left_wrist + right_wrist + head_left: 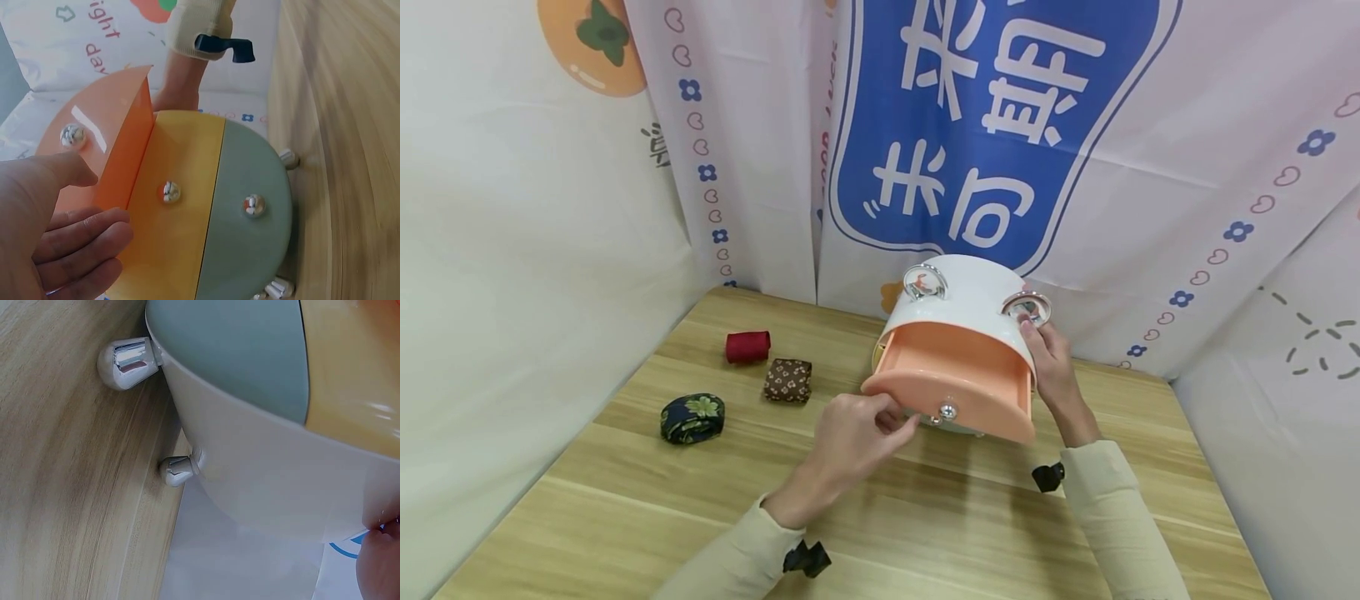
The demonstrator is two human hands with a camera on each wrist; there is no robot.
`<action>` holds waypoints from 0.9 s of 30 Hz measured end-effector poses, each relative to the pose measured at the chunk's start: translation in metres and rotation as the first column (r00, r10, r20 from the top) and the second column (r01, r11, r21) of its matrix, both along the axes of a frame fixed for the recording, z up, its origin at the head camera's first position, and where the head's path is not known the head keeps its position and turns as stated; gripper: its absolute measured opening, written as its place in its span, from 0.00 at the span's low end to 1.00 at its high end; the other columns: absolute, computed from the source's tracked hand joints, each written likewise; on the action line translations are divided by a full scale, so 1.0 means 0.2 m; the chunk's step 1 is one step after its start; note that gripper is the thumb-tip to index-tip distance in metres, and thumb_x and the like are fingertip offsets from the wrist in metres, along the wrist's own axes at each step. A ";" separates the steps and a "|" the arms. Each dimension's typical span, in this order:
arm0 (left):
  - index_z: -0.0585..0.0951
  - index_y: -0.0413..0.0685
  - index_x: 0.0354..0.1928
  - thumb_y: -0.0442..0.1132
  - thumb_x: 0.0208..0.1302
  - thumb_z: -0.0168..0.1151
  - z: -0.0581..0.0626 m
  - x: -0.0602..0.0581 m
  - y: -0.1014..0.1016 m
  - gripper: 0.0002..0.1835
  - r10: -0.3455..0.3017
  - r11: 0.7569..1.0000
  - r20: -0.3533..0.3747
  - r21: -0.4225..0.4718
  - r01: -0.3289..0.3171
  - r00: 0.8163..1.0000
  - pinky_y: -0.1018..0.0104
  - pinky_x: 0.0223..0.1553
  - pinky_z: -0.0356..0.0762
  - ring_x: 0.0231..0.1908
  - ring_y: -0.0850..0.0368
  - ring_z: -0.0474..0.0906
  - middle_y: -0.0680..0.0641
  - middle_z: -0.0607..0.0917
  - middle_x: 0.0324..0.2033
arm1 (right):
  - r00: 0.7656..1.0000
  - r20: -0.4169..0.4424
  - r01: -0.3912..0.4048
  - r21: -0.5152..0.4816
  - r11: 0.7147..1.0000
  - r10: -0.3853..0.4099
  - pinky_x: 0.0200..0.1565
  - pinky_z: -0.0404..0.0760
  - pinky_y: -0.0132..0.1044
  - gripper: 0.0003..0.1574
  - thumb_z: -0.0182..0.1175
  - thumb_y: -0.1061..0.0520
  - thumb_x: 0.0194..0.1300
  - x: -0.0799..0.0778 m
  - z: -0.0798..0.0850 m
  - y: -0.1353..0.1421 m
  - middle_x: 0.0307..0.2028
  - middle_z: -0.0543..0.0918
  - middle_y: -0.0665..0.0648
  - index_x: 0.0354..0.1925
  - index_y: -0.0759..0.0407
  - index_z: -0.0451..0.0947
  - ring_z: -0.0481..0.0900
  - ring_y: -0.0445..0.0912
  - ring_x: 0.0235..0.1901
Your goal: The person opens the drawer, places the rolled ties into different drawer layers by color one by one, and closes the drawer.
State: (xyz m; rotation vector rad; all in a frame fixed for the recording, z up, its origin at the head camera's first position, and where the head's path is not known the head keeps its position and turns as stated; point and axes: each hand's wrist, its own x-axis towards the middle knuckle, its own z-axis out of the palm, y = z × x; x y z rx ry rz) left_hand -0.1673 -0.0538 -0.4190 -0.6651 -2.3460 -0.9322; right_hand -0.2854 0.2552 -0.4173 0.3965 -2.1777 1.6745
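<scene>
A rounded white desktop drawer box [973, 287] stands on the table, with two chrome rings like eyes on top. Its orange top drawer [955, 404] is pulled out and looks bare inside. Below it, the yellow drawer [181, 150] and the grey-green drawer [247, 181] are closed, each with a chrome knob. My left hand [857, 437] is at the left edge of the orange drawer front, its fingers loosely bent with nothing between them in the left wrist view. The right hand [1054, 367] holds the box's right side, thumb by the right ring [1028, 307]; its other fingers are mostly hidden.
On the table's left side lie three rolled neckties: a red one [748, 347], a brown flowered one [787, 381] and a dark leaf-patterned one [692, 418]. Printed cloth [760, 167] hangs close behind the box. Chrome feet [128, 362] lift the box off the wooden table [925, 533].
</scene>
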 end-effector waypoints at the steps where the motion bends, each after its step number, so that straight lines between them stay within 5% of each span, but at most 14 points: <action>1: 0.88 0.48 0.27 0.43 0.58 0.79 0.00 0.00 -0.01 0.09 0.010 1.000 -0.002 -0.002 -0.010 1.000 0.84 0.28 0.78 0.21 0.68 0.85 0.54 0.90 0.22 | 1.000 -0.004 -0.003 -0.001 1.000 0.003 0.43 0.85 0.23 0.29 0.49 0.50 0.83 0.00 0.00 0.00 0.45 0.84 0.35 0.64 0.74 0.76 0.84 0.31 0.40; 6: 0.89 0.50 0.26 0.43 0.59 0.78 0.00 -0.01 -0.09 0.09 0.074 0.997 -0.026 -0.020 -0.075 0.997 0.83 0.27 0.78 0.20 0.69 0.85 0.55 0.91 0.22 | 0.998 -0.027 -0.051 -0.022 0.998 0.050 0.56 0.80 0.21 0.28 0.48 0.53 0.84 0.00 0.00 -0.01 0.64 0.80 0.37 0.69 0.71 0.73 0.80 0.30 0.56; 13: 0.89 0.49 0.26 0.44 0.60 0.78 0.00 -0.02 -0.23 0.09 0.150 0.988 -0.030 -0.039 -0.151 0.988 0.78 0.27 0.78 0.20 0.68 0.84 0.55 0.90 0.21 | 0.999 -0.028 -0.033 -0.010 0.999 0.033 0.45 0.84 0.22 0.29 0.49 0.51 0.84 0.00 0.00 -0.01 0.53 0.85 0.41 0.66 0.73 0.75 0.84 0.32 0.44; 20: 0.90 0.49 0.29 0.45 0.61 0.77 0.00 -0.05 -0.36 0.09 0.252 0.967 0.041 -0.032 -0.251 0.967 0.64 0.30 0.82 0.22 0.63 0.85 0.52 0.91 0.23 | 0.993 -0.047 -0.105 -0.032 0.994 0.104 0.68 0.68 0.19 0.30 0.46 0.53 0.85 -0.01 -0.01 0.00 0.81 0.64 0.59 0.75 0.68 0.68 0.68 0.32 0.72; 23: 0.90 0.48 0.31 0.47 0.63 0.75 0.01 -0.08 -0.40 0.11 0.303 0.953 0.090 -0.025 -0.302 0.949 0.63 0.27 0.82 0.23 0.60 0.87 0.51 0.91 0.24 | 0.994 -0.046 -0.100 -0.033 0.994 0.098 0.68 0.69 0.19 0.31 0.46 0.52 0.85 -0.01 -0.01 0.01 0.81 0.65 0.58 0.76 0.66 0.68 0.68 0.31 0.71; 27: 0.91 0.48 0.34 0.50 0.64 0.74 0.01 -0.12 -0.46 0.12 0.381 0.924 0.128 -0.012 -0.382 0.916 0.60 0.25 0.83 0.25 0.56 0.89 0.50 0.93 0.27 | 0.997 -0.031 -0.065 -0.030 0.997 0.064 0.56 0.80 0.22 0.30 0.47 0.51 0.84 -0.01 -0.01 0.00 0.71 0.78 0.50 0.69 0.72 0.73 0.79 0.33 0.60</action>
